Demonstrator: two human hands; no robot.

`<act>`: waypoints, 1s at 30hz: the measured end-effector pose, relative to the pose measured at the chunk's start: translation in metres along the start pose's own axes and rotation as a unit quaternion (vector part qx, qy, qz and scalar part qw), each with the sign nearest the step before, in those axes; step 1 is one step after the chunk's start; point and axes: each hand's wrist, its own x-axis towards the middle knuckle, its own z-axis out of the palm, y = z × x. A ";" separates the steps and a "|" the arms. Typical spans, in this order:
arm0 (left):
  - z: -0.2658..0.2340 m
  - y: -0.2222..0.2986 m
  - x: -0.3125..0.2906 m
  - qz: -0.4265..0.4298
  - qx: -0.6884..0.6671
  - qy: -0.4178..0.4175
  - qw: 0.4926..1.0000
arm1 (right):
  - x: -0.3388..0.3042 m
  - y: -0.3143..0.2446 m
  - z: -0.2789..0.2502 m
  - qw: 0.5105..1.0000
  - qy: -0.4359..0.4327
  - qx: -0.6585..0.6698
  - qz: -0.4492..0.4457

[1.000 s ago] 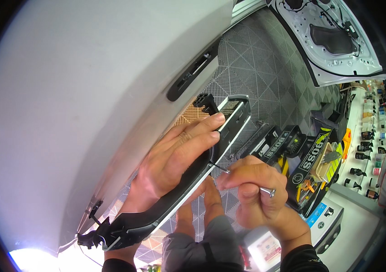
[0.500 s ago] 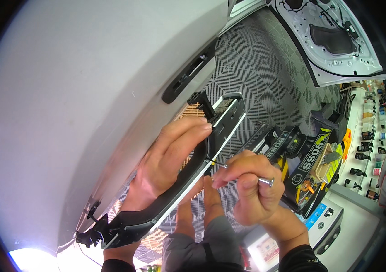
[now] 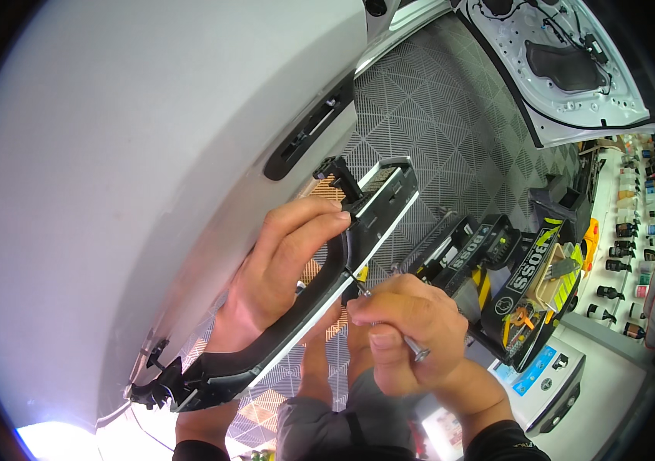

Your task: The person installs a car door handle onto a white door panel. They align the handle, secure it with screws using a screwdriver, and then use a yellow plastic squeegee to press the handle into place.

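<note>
My left hand [image 3: 277,253] is closed around a car door handle [image 3: 385,217], its black hollow side facing up and a white edge toward my right hand. Slanting from lower left to upper right, the handle sits just off the pale car door. A black bracket [image 3: 337,175] sticks out near its far end. My right hand [image 3: 420,326] grips a slim metal pick [image 3: 420,354], whose rounded end shows below my fingers. The thin dark tip of the pick touches the seam between the black liner and the white edge.
The pale car door [image 3: 143,154] fills the left side, with a black handle recess [image 3: 308,137]. A thin cable [image 3: 147,434] hangs by the handle's near end. Black tool trays [image 3: 516,296] stand at right above a white box [image 3: 546,384]. Bottles line a shelf [image 3: 608,307]. Another stripped door [image 3: 573,69] stands open.
My right hand has moved left and the pick has swung to a steeper angle, its tip still at the seam. My left hand and the handle have hardly shifted.
</note>
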 end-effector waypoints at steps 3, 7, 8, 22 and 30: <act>0.002 0.000 0.003 0.013 -0.005 0.011 1.000 | 0.004 -0.003 0.001 0.995 -0.016 -0.091 -0.028; 0.003 -0.001 0.001 0.016 0.004 0.015 1.000 | 0.005 -0.005 0.002 0.998 -0.011 -0.069 -0.009; 0.002 -0.002 -0.001 0.014 0.007 0.014 1.000 | 0.004 -0.005 0.002 0.999 -0.006 -0.041 0.003; -0.005 -0.006 -0.004 0.005 0.042 -0.053 0.998 | -0.004 0.004 0.006 0.981 0.041 0.129 0.138; -0.004 -0.008 -0.004 0.012 0.031 -0.050 0.998 | -0.013 0.014 0.023 0.968 0.132 0.188 0.097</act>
